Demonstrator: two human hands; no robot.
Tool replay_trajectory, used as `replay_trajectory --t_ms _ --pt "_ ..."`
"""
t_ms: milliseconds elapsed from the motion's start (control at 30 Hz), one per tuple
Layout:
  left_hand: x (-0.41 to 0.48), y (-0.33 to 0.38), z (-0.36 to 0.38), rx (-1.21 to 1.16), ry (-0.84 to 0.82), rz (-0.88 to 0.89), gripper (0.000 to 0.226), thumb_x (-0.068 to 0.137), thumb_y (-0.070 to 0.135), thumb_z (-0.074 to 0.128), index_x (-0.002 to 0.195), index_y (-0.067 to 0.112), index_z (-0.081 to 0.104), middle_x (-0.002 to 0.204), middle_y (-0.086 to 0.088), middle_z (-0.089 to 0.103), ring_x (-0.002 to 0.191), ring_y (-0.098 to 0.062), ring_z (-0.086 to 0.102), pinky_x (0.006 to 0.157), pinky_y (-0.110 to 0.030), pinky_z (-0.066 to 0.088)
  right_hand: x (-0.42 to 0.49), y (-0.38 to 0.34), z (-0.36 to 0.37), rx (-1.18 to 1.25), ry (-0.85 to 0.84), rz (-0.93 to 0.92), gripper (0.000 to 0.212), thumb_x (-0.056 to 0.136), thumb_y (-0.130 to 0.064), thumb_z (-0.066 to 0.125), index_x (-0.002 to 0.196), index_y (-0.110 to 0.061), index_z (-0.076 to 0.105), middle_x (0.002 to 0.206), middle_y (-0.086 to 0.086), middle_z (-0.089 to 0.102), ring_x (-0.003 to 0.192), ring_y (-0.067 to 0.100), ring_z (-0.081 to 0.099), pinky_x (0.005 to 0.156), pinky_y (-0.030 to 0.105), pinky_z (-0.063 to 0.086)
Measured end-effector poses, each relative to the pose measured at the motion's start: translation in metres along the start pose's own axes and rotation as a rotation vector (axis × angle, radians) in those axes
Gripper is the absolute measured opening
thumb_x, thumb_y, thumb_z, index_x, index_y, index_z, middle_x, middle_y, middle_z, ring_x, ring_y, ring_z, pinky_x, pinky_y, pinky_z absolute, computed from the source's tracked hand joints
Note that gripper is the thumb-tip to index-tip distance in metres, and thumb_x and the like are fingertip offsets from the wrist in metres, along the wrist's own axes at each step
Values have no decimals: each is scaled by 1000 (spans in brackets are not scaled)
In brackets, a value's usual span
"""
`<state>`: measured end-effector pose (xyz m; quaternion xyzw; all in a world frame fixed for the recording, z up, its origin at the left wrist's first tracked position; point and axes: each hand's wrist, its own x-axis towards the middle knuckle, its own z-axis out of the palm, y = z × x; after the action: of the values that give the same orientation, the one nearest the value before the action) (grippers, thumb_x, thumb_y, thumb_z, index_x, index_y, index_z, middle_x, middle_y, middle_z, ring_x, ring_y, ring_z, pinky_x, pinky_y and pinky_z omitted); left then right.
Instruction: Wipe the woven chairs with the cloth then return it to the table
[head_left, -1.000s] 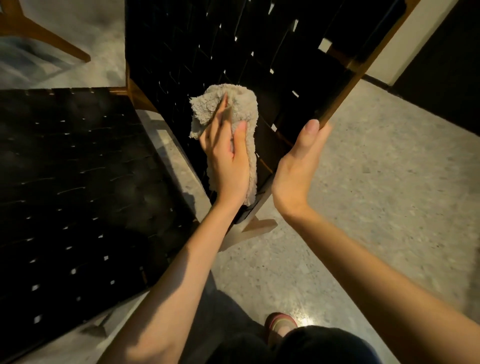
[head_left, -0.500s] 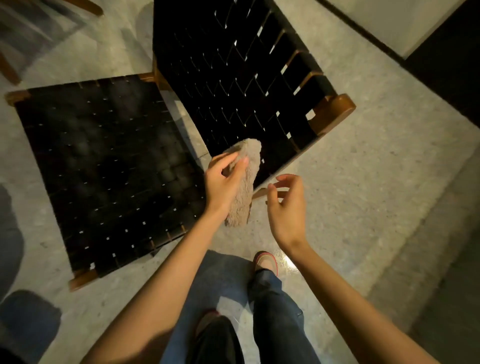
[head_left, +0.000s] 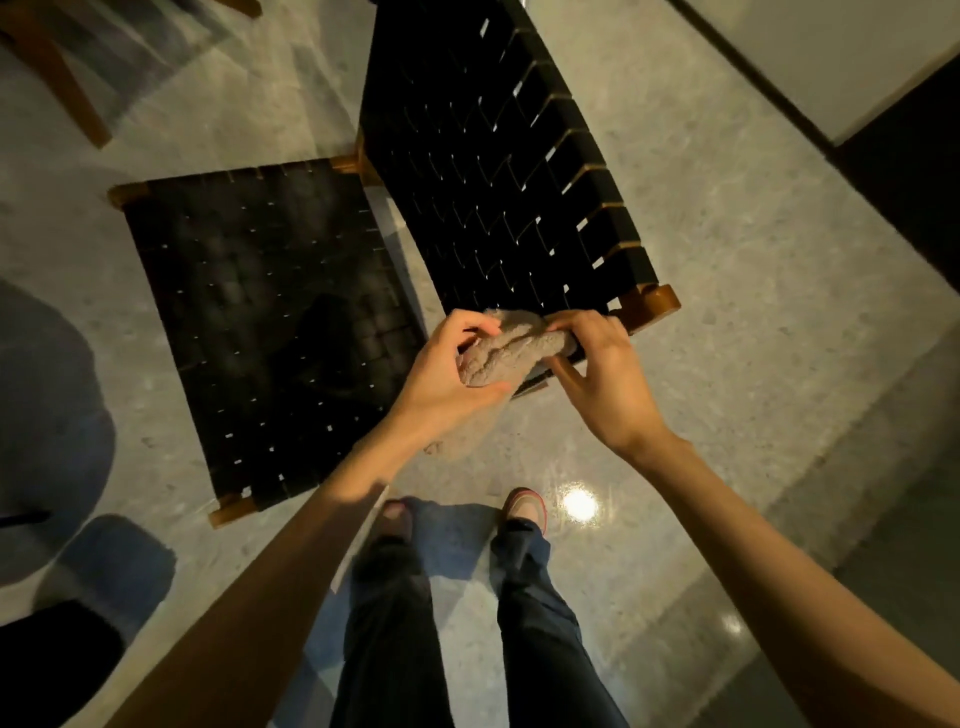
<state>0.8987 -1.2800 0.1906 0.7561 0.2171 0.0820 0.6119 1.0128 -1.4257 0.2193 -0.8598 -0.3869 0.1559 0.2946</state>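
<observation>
Head view: two black woven chairs (head_left: 498, 171) stand on speckled floor (head_left: 753, 260).

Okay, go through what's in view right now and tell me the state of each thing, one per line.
cloth: bunched up, held in the air between both hands, off the chair.
left hand: grips one end of the cloth.
right hand: pinches the other end of the cloth.
woven chair seat: level, neither hand touching it.
woven chair back: standing, neither hand on it.
</observation>
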Motion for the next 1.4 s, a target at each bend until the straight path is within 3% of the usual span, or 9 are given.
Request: replay_trajectory --t_ms 233,367,567,700,800,900,1167,1333,1400 --pt "41 -19 -33 242 22 25 37 83 17 71 117 5 62 115 -10 52 111 -23 51 92 -21 41 25 -22 21 -1 161 80 19 96 -13 54 113 -7 49 79 -1 52 68 16 50 61 38 47" --pt "78 -16 -41 507 118 -35 36 84 34 69 118 23 66 118 -11 45 109 -30 38 89 -27 28 44 -34 33 -11 270 263 19 97 -22 52 111 -12 44 85 7 59 73 23 57 63 46 52" --pt "131 1 -5 131 102 -33 30 85 13 68 115 17 66 108 -5 48 112 -29 48 83 -21 44 68 -18 14 -388 421 440 25 93 -32 57 105 -12 66 105 8 60 97 26 42 76 29 26" --pt "158 9 38 -182 189 -222 39 85 13 69 120 21 55 127 -12 35 114 -24 49 80 -18 49 82 7 -2 -467 405 500 30 93 -33 56 109 -11 67 122 9 52 113 28 42 87 34 34" --pt "170 11 63 -320 360 -252 46 83 6 69 122 15 47 128 -14 35 118 -27 48 74 -11 48 88 22 -4 -338 399 501 29 93 -37 57 109 -13 55 116 5 54 95 25 53 69 34 43" --pt "167 4 80 -315 428 -136 40 86 9 66 123 13 51 129 -14 40 117 -21 47 70 -1 45 90 31 -7 -234 405 431 39 91 -36 60 120 -19 41 114 3 60 81 24 60 58 34 47" --pt "170 -18 96 -22 433 56 38 89 8 56 126 7 49 135 -18 41 125 -27 44 90 -17 49 85 41 -9 -274 337 435 39 97 -41 31 129 -27 48 116 0 64 93 21 62 64 30 43" --pt "163 -41 84 71 486 -144 47 83 15 50 125 -6 48 127 -25 51 113 -27 54 90 -20 46 86 39 -6 -299 371 443 42 93 -34 35 131 -28 50 118 -3 65 94 19 63 60 27 43" --pt "157 -57 81 -243 467 -213 49 81 0 59 128 -5 47 130 -21 50 120 -30 48 101 -24 37 86 38 -5 -313 369 449 42 92 -34 36 131 -27 52 118 -3 65 93 20 63 59 27 45"
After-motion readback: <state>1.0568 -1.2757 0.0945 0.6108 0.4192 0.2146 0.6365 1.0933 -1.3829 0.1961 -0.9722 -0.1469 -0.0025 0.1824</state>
